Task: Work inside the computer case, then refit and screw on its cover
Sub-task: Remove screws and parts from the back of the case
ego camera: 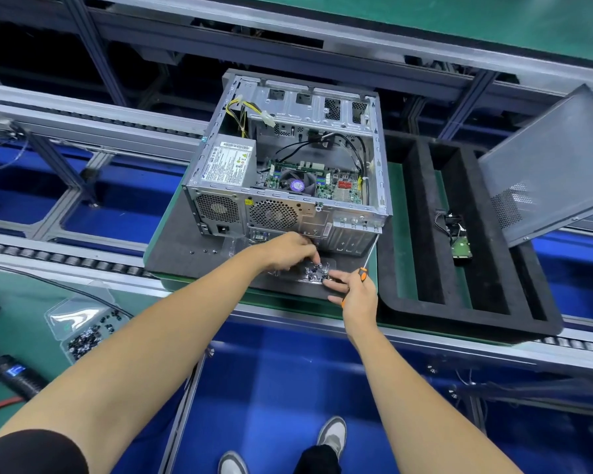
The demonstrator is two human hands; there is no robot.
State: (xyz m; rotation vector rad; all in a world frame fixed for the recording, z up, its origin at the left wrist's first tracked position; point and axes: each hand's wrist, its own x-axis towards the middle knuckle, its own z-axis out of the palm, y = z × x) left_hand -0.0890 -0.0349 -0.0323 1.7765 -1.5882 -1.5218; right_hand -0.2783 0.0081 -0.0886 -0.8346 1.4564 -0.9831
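Observation:
The open computer case (288, 206) lies on its side on a dark mat (185, 258), its motherboard and power supply exposed. In front of it sits a small clear bag of screws (317, 273). My left hand (288, 251) reaches into that bag, fingertips pinching among the screws. My right hand (355, 289) grips an orange-handled screwdriver (368, 258), its shaft pointing up toward the case, while two fingers rest on the bag's edge. The grey perforated cover (545, 172) leans tilted at the right.
A black foam tray (425, 302) to the right holds a hard drive (461, 249) with cables. At lower left lie a clear box of screws (83, 330) and an electric screwdriver (14, 374). Conveyor rails run across, with blue floor below.

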